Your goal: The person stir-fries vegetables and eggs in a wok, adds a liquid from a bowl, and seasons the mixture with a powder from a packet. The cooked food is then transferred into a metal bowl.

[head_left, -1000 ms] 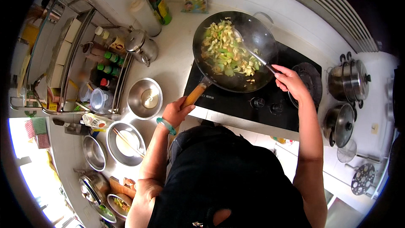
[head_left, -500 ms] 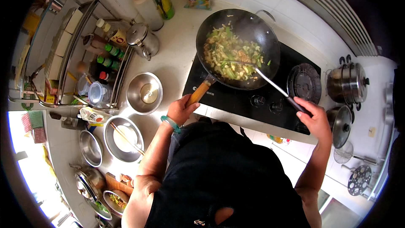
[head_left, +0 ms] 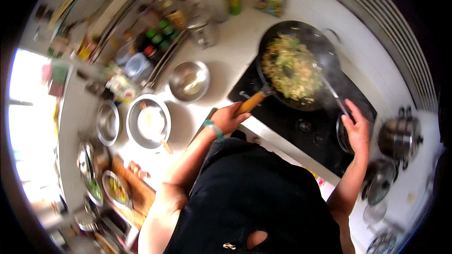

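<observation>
A black wok point(head_left: 329, 59) stands on the black cooktop point(head_left: 282, 118), holding steaming chopped green and pale food point(head_left: 289, 68). Its wooden handle point(head_left: 253, 102) is wrapped in the fingers of my left hand point(head_left: 228, 118), which has a green bangle at the wrist. My right hand point(head_left: 356, 127) grips the dark handle of a long metal spatula point(head_left: 333, 90). The spatula's head reaches into the right side of the wok, against the food, and its exact shape is blurred.
Metal bowls point(head_left: 205, 82) and a pale basin point(head_left: 130, 129) with a wooden-handled tool sit left of the cooktop. Behind them are a metal pot point(head_left: 202, 30) and a bottle rack. A cutting board point(head_left: 139, 190) lies lower left; a steamer pot point(head_left: 399, 136) is at right.
My view has turned, shifting the scene in the picture. The spatula has moved toward the wok's right side, and the food now lies more spread out. Both hands keep their holds.
</observation>
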`<state>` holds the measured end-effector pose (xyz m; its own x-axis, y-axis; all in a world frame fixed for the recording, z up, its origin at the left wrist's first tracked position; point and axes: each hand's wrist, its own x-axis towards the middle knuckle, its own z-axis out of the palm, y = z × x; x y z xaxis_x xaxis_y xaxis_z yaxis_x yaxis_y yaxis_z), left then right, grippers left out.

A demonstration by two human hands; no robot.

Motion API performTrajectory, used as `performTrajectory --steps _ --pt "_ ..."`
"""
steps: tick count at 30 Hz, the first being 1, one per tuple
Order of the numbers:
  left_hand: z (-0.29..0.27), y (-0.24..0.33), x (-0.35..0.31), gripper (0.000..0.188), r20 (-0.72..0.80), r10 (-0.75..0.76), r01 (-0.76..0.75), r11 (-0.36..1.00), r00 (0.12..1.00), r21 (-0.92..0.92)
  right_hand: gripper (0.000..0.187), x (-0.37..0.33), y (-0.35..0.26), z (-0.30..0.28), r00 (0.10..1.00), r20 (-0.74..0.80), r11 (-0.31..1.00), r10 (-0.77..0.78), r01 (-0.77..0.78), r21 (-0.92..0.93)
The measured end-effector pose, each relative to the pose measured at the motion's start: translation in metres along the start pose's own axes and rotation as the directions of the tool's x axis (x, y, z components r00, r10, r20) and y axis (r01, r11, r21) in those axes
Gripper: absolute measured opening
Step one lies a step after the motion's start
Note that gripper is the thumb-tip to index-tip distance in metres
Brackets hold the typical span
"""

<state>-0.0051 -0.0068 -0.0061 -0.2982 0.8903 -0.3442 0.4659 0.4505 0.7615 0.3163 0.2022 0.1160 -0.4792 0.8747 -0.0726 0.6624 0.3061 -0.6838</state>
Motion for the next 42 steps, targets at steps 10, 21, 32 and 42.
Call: performTrajectory --steps 10,21,32,42 --pt "-0.011 -0.058 -0.025 0.042 -0.235 -0.526 0.141 0.578 0.817 -0.804 0.050 0.024 0.066 0.035 0.986 0.050 0.954 -0.159 0.167 -0.251" --pt "-0.017 -0.186 0.040 0.037 0.022 -0.695 -0.206 -0.244 0.719 -0.948 0.053 -0.001 0.057 0.014 0.984 -0.118 0.976 -0.134 0.110 -0.189" --pt "-0.030 -0.109 -0.059 0.015 -0.244 -0.651 -0.317 0.005 0.719 -0.948 0.038 -0.011 0.005 0.017 0.931 -0.117 0.937 -0.347 0.349 -0.002" --pt "0.005 -0.039 -0.230 0.017 -0.399 -0.702 -0.469 0.104 0.590 -0.877 0.037 -0.044 -0.107 0.118 0.631 0.338 0.712 -0.698 0.562 0.422"
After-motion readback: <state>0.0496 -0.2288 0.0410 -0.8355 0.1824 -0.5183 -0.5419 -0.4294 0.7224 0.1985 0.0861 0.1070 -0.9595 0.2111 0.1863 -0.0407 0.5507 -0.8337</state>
